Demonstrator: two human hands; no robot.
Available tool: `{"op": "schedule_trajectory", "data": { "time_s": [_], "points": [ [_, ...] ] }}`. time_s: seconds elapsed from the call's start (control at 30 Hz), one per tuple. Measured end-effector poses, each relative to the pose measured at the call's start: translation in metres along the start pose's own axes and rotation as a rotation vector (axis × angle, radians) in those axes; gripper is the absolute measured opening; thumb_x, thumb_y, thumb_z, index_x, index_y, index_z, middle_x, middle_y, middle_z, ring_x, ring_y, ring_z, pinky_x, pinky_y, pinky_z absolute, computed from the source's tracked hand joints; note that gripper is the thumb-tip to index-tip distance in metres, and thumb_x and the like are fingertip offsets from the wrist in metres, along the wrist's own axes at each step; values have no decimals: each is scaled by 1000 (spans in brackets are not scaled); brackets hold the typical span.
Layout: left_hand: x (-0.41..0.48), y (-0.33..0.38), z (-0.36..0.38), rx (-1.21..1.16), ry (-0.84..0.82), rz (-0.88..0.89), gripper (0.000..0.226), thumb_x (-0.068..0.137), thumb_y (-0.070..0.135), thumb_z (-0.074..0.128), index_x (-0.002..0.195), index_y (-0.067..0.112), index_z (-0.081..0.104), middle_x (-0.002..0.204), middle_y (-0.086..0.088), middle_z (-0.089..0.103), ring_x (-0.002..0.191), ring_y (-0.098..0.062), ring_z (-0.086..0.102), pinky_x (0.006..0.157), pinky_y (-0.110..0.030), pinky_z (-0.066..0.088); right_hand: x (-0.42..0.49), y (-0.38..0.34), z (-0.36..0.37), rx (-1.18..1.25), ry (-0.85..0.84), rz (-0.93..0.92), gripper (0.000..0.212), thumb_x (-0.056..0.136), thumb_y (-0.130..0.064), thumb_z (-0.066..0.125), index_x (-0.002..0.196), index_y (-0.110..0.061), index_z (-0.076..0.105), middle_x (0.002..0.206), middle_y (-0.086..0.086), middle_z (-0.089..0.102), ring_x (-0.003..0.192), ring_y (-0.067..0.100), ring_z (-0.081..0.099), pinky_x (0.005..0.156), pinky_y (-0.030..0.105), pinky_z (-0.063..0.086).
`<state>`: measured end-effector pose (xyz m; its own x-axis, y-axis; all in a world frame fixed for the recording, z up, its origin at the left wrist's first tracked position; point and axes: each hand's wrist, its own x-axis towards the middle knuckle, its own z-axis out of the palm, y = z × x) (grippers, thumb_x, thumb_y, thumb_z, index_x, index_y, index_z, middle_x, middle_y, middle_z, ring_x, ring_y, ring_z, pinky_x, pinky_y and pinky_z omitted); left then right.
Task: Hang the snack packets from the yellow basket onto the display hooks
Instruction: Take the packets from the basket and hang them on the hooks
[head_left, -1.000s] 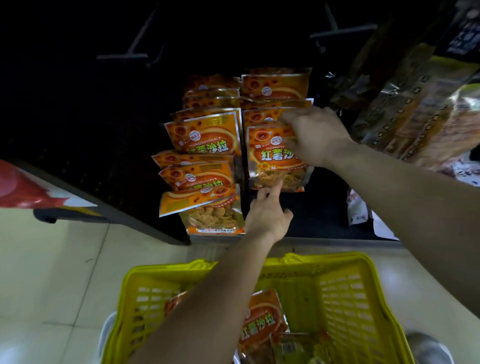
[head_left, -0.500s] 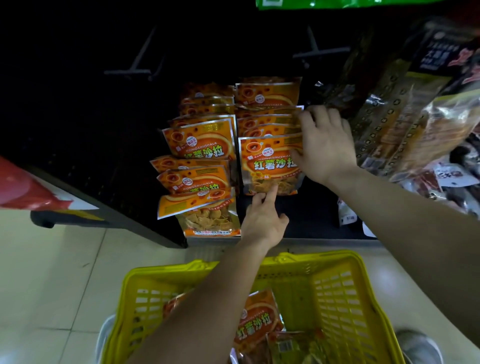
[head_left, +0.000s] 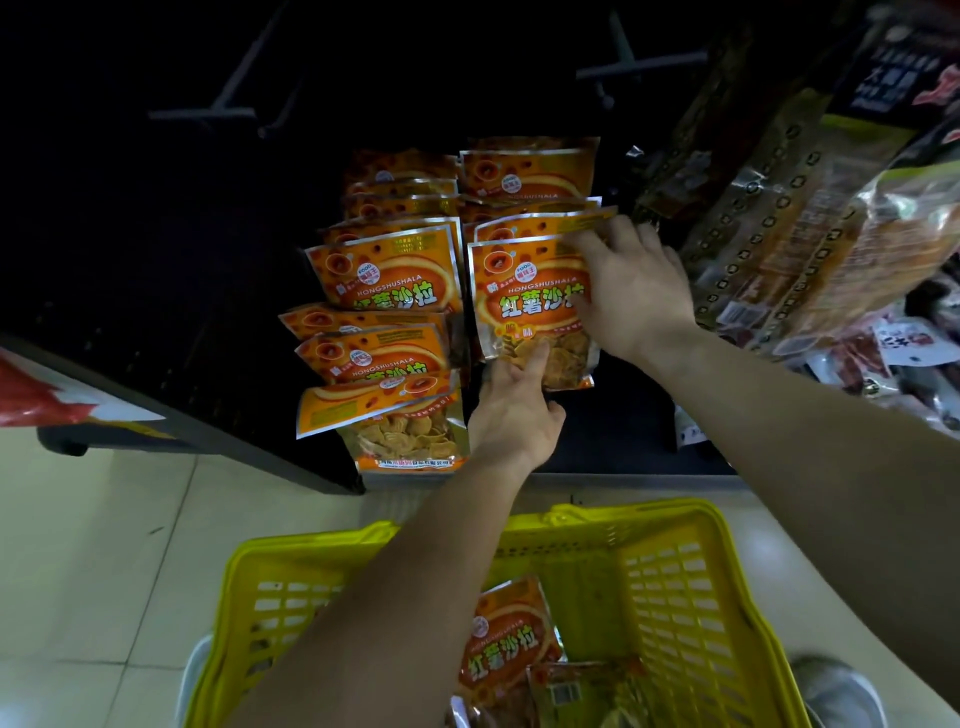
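My right hand (head_left: 628, 291) pinches the top corner of the front packet (head_left: 519, 306) in the right hanging column, probably seating it. My left hand (head_left: 514, 410) steadies its bottom; I cannot tell its grip. The yellow basket (head_left: 675, 597) holds more.
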<state>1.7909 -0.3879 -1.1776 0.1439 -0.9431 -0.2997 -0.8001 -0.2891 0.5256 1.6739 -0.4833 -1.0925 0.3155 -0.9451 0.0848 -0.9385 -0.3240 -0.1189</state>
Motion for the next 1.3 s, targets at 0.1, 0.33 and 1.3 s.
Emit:
{"op": "schedule_trajectory", "data": {
  "time_s": [0.1,0.33,1.3],
  "points": [
    [-5,0,-2,-26,-24,2,75,96,34,56,155,44,11,145,-2,32,130,-27,43,100,-44,49,-4,-4,-3,23,6,14,63,88,-26,66,145,-26,39,144,13,38,133,38,35,107,55,34],
    [-31,7,-21,-72,-65,9,71,97,34,56,156,39,18,160,-2,25,142,-28,36,112,-43,39,-25,-15,-25,12,-4,-34,61,87,-33,64,142,-23,40,139,12,43,125,36,42,99,52,42],
    [-224,-166,15,203,-361,-281,63,85,43,66,142,22,47,143,-15,50,126,-39,51,99,-47,49,-285,-40,94,157,-790,127,63,89,-41,65,144,-21,42,142,15,44,129,39,45,103,46,44]
  ]
}}
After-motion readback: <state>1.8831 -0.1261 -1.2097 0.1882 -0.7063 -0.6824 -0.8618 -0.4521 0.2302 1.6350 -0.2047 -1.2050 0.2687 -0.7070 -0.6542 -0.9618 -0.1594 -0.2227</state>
